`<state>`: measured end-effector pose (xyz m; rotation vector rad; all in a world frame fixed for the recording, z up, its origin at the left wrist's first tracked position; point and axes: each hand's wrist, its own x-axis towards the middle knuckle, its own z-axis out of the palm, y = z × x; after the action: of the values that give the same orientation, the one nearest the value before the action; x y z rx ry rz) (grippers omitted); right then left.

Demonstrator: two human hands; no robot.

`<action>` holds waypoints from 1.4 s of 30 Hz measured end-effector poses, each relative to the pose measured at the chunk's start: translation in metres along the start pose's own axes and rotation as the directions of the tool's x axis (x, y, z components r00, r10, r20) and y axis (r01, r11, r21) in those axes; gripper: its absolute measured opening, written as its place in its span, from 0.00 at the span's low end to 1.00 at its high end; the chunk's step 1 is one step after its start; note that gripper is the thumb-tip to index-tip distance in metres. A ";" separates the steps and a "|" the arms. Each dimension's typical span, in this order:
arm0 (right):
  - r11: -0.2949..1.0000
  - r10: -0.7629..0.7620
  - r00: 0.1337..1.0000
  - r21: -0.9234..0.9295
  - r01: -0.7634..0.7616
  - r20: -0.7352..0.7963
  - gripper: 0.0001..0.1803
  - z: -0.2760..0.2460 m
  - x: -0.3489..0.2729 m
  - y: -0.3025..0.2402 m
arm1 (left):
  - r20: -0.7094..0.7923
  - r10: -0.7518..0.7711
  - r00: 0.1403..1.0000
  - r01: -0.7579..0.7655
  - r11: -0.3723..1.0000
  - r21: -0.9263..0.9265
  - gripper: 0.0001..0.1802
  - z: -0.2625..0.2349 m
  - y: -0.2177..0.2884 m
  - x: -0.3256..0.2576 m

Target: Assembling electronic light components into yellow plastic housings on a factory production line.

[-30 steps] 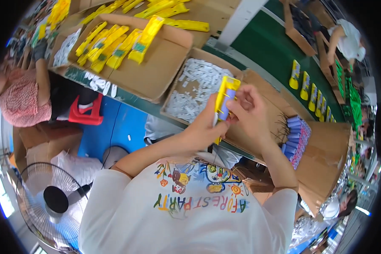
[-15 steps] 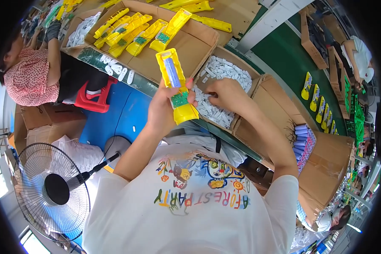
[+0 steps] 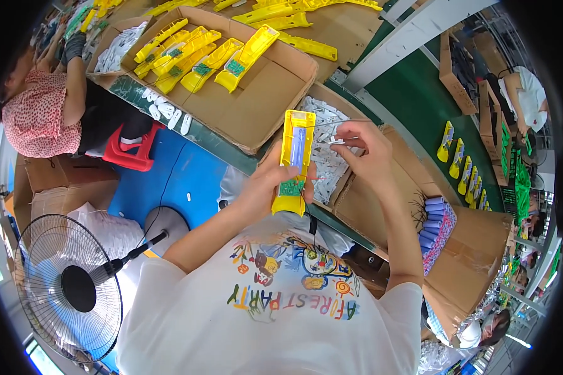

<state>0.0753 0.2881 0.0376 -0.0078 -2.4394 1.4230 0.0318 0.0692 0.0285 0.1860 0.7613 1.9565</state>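
Note:
My left hand [image 3: 259,189] is wrapped round a yellow plastic casing half [image 3: 289,205], which stands almost upright in the picture with its hollow side showing. Inside it lie a purple battery cell [image 3: 298,147] and, below that, a green circuit board [image 3: 291,187]. Thin wires run by the board. To the right, my right hand [image 3: 374,155] pinches a small white plastic piece [image 3: 336,141] between thumb and fingertips. Beneath it is a cardboard box with many similar white pieces [image 3: 322,120], partly hidden by the casing and my hand.
A large carton [image 3: 266,106] holds several yellow casings [image 3: 247,59] with boards. Purple battery cells [image 3: 435,228] lie in a carton on the right. More casings [image 3: 456,157] stand on the green bench. A fan [image 3: 78,287] and a seated co-worker [image 3: 44,112] are at left.
My right hand has come up out of the white pieces and now has one in its fingertips. My left hand has brought the casing right and nearer to me, turning it more upright.

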 end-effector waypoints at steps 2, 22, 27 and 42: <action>0.999 -0.015 1.000 -0.045 0.015 0.012 0.17 -0.005 0.001 -0.001 | 0.002 -0.005 1.000 0.005 0.999 0.039 0.27 0.000 -0.002 0.002; 0.826 0.486 0.854 0.223 -0.518 0.185 0.09 0.005 -0.011 -0.015 | -0.196 0.275 0.941 -0.274 0.961 0.030 0.23 0.022 -0.018 0.028; 0.926 0.344 0.936 0.192 -0.325 -0.073 0.07 -0.012 0.005 -0.016 | -0.215 0.158 0.964 -0.087 0.948 0.308 0.21 0.022 -0.010 0.022; 0.897 0.306 0.950 0.315 -0.311 0.065 0.09 -0.016 0.005 -0.021 | 0.206 0.160 0.965 -0.230 0.897 0.378 0.24 0.013 -0.027 0.051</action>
<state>0.0778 0.2920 0.0639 -0.3268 -2.2574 1.9513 0.0323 0.1261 0.0140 0.6935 1.0553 1.9196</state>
